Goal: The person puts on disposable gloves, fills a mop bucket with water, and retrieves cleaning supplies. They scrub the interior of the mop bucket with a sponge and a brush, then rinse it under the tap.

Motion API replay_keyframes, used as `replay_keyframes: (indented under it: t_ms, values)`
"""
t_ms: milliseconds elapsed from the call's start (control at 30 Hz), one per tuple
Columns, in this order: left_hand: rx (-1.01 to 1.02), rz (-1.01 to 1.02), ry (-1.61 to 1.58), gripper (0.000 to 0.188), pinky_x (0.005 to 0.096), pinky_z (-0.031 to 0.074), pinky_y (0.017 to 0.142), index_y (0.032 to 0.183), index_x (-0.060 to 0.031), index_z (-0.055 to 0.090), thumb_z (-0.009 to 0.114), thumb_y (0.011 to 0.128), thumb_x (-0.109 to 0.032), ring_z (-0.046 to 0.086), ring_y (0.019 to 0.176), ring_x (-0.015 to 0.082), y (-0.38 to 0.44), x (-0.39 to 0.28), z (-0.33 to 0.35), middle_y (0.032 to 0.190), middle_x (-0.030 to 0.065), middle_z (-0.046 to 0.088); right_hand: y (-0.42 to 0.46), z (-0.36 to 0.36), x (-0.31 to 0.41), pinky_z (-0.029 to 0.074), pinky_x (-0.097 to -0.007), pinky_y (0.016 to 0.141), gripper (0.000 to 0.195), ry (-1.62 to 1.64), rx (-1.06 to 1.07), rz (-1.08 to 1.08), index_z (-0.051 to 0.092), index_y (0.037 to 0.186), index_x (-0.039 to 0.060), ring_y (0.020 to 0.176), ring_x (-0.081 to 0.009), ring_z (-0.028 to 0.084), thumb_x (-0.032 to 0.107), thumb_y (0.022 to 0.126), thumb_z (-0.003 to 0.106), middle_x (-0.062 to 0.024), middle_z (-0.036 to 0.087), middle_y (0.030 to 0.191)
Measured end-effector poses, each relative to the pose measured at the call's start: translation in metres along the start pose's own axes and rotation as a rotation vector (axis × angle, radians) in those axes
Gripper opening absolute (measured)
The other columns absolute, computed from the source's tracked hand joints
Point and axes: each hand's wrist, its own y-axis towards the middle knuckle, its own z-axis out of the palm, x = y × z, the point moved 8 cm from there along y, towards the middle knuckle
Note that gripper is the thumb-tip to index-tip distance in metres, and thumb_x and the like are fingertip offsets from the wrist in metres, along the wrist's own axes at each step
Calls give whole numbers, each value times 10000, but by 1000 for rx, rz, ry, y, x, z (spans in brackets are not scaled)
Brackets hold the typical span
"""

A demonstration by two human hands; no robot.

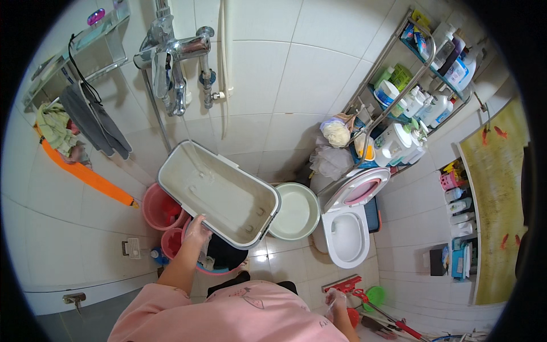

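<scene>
My left hand (198, 231), in a clear plastic glove, grips the near rim of a rectangular plastic bucket (222, 192). Water runs from the chrome wall faucet (173, 96) into this bucket, and shallow water lies over its bottom. At the lower right is my right hand (336, 298), also in a clear glove, beside the red head of a squeegee-like floor tool (347, 283). Whether its fingers hold anything is unclear. A round pale green basin (297, 211) stands just right of the bucket.
Red tubs (149, 209) and a basin of dark cloth (226, 254) sit below the bucket. The toilet (348, 239) has its lid up at the right. Above it rises a metal rack (384, 109) of bottles. A gray cloth (96, 119) hangs at the left.
</scene>
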Motion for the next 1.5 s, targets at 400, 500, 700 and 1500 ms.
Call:
replay_keyframes:
  t_ms: [400,500,700,1500]
  values:
    - [-26,382,270,410,395,439,812,1133,-24,483,574,733,-44,518,999,256,-36,-46,41,1091,114,519,-20,9,-4,444,-291,458,126,3,-88,-14,515,775,57,537,-171,513,176,817,513,-73,517,662]
    - [-112,341,325,393,385,462,772,1097,27,497,580,718,-32,549,938,263,-34,-67,42,1037,136,533,-13,30,-3,450,-294,466,131,26,-7,-44,517,786,48,540,-174,517,173,823,512,-79,524,670]
    - [-60,259,336,380,397,460,738,1108,3,507,578,751,-102,552,927,241,-76,-77,74,1066,114,539,2,72,12,460,-288,496,142,-38,38,-60,514,820,41,561,-178,526,180,847,511,-85,534,691]
    - [61,68,312,465,386,490,758,1140,-5,491,550,686,-84,576,908,257,-47,-44,58,1018,103,573,-143,350,301,485,-305,667,190,-694,334,-924,558,987,-15,711,-199,592,4,815,479,-103,604,822]
